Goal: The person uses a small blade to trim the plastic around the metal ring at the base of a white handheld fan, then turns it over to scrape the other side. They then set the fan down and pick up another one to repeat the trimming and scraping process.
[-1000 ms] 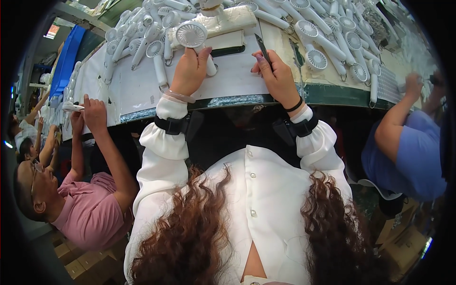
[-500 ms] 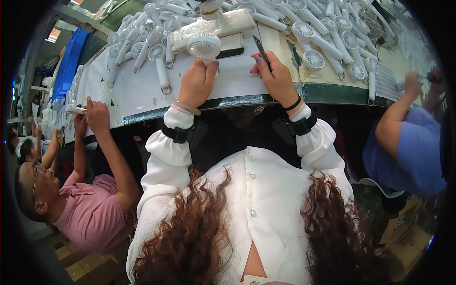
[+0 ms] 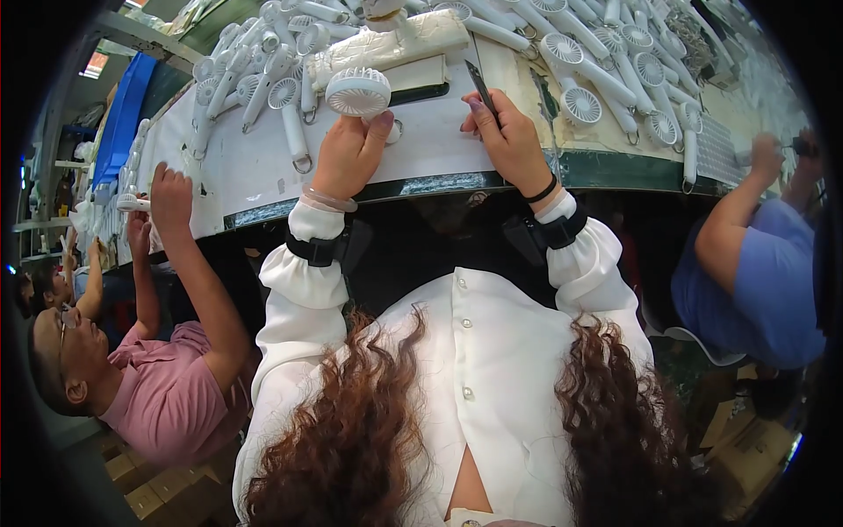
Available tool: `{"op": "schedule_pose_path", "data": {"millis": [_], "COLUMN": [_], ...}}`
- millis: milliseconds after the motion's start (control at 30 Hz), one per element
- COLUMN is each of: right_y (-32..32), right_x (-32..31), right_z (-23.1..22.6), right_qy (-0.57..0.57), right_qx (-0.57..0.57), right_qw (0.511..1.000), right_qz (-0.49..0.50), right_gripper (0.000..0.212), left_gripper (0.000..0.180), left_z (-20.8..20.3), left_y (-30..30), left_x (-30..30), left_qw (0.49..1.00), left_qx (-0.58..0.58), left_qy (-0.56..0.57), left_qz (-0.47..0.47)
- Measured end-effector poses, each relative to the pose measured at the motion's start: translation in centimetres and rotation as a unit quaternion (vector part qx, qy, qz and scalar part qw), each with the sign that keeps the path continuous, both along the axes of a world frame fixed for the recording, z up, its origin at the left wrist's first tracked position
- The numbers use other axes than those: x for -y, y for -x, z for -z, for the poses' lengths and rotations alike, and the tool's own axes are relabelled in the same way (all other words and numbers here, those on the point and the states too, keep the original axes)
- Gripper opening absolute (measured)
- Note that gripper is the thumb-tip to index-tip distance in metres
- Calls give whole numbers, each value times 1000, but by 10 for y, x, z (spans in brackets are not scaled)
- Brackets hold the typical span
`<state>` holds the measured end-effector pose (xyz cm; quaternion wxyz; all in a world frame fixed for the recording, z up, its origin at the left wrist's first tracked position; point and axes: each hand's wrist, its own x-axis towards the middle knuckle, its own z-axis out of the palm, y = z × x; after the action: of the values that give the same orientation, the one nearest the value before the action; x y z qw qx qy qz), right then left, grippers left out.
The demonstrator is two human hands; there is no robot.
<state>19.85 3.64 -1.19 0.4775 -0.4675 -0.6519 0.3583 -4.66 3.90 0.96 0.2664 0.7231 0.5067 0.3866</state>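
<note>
My left hand point(image 3: 351, 158) is closed round the handle of a white handheld fan point(image 3: 358, 92), over the near part of the table. The fan's round, ribbed head is upright and tilted; most of its handle is hidden in my palm. In my right hand point(image 3: 511, 140) is a slim dark pointed tool point(image 3: 480, 88), its tip aimed away from me. Its exact kind cannot be made out. Both hands are apart, and the tool does not touch the fan. Just beyond them lies a white wrapped roll point(image 3: 391, 46), with a dark flat object point(image 3: 420, 93) in front of it.
White handheld fans point(image 3: 562, 48) are heaped along the far side and to the right. A single fan point(image 3: 288, 119) lies left of my left hand. One co-worker in pink point(image 3: 176, 395) sits at left, another in blue point(image 3: 751, 272) at right. The table edge point(image 3: 421, 188) runs below my wrists.
My left hand has shifted a little left and nearer with the fan, whose head has tipped to show more of its side. The pink-sleeved co-worker's hands have moved apart. My right hand stays nearly still.
</note>
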Motion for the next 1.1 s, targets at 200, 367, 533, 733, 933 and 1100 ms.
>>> {"op": "schedule_pose_path", "data": {"millis": [200, 367, 533, 733, 933, 1100], "right_y": [0, -1, -1, 0, -1, 6], "right_x": [1, 2, 2, 0, -2, 2], "right_z": [-1, -2, -1, -2, 1, -15], "right_qy": [-1, -2, -1, -3, -3, 136], "right_qx": [6, -1, 0, 3, -14, -212], "right_qw": [1000, 1000, 1000, 1000, 1000, 960], "right_qz": [1, -3, -4, -8, -13, -122], "right_gripper": [26, 26, 26, 26, 26, 26], "left_gripper": [45, 50, 43, 33, 35, 39], "left_z": [0, 8, -1, 12, 0, -17], "left_y": [5, 16, 13, 13, 4, -8], "left_x": [4, 11, 22, 19, 42, 57], "left_qw": [999, 991, 989, 994, 993, 978], "left_qx": [-33, -124, -131, 27, 109, 72], "left_qy": [23, 42, 67, -96, -27, -173], "left_qz": [5, -22, -31, 35, 38, 91]}}
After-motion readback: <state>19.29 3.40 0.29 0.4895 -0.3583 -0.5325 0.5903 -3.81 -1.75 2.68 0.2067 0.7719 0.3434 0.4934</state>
